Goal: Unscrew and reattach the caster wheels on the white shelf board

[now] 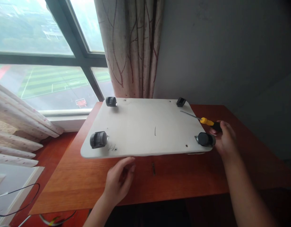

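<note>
A white board (140,126) with rounded corners lies flat, a caster wheel at each corner. My right hand (225,138) grips a screwdriver (207,121) by its black and yellow handle, beside the near right caster (205,139). The screwdriver's shaft points left over the board, its tip apart from any screw. Just in front of the board's near edge, my left hand (119,179) has its fingers curled and thumb drawn in. Whether anything small sits between those fingertips is hidden. The near left caster (98,139) is beyond this hand.
Under the board is a reddish-brown wooden table (72,179), with a small dark narrow piece (153,169) near its front. Two casters, far left (111,101) and far right (180,101), stand at the back. A curtain (133,47), window and grey wall lie behind. Cables (38,189) show lower left.
</note>
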{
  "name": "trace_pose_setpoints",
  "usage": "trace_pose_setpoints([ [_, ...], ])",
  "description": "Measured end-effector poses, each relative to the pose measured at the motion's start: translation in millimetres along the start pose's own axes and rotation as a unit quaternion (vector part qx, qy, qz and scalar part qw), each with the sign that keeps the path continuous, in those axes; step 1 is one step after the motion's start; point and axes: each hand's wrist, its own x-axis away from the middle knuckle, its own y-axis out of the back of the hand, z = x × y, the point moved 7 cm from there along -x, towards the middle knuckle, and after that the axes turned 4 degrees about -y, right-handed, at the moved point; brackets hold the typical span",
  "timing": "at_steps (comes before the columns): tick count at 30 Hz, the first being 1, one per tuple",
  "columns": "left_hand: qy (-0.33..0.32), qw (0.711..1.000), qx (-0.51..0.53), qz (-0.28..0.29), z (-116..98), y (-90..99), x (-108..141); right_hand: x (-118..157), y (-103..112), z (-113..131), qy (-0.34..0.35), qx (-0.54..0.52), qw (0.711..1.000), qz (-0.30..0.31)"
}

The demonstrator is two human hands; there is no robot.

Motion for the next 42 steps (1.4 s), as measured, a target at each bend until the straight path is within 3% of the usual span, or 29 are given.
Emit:
trace_pose_setpoints([
  [3,-0.017,0.998,0.055,-0.013,0.3,-2.2,1.8,-3.0,-14.8,37.1,0.042,0.053,0.998,0.004],
  [7,-0.022,0.997,0.067,0.007,5.4,-10.0,4.2,-6.9,-54.5,92.4,0.132,0.170,0.976,0.042],
  [11,-0.007,0.999,0.025,0.048,9.6,-16.1,3.8,-17.8,-106.4,136.7,0.240,0.299,0.921,0.073],
  [14,0.007,0.998,0.006,0.063,10.8,-17.3,2.9,-30.0,-147.3,153.2,0.297,0.395,0.865,0.081],
  [17,0.004,0.998,0.004,0.057,9.5,-15.6,2.1,-42.8,-182.4,155.9,0.323,0.473,0.816,0.076],
  [21,-0.006,0.999,0.005,0.045,9.0,-13.2,1.5,-57.6,-213.8,145.6,0.312,0.512,0.795,0.096],
  [28,-0.015,0.999,0.008,0.042,8.3,-14.3,1.1,-62.8,-229.8,139.9,0.305,0.530,0.784,0.103],
  [33,-0.012,0.999,0.007,0.045,7.3,-14.6,0.3,-63.4,-237.0,143.5,0.326,0.567,0.748,0.117],
  [35,-0.015,0.999,0.005,0.044,6.7,-13.8,-0.3,-65.6,-241.7,143.8,0.341,0.599,0.715,0.118],
  [38,-0.023,0.999,0.000,0.040,5.8,-13.1,-0.9,-66.8,-250.8,145.1,0.355,0.672,0.643,0.097],
  [42,-0.029,0.999,0.003,0.036,6.7,-13.8,0.0,-64.6,-264.2,147.9,0.310,0.757,0.572,0.059],
])
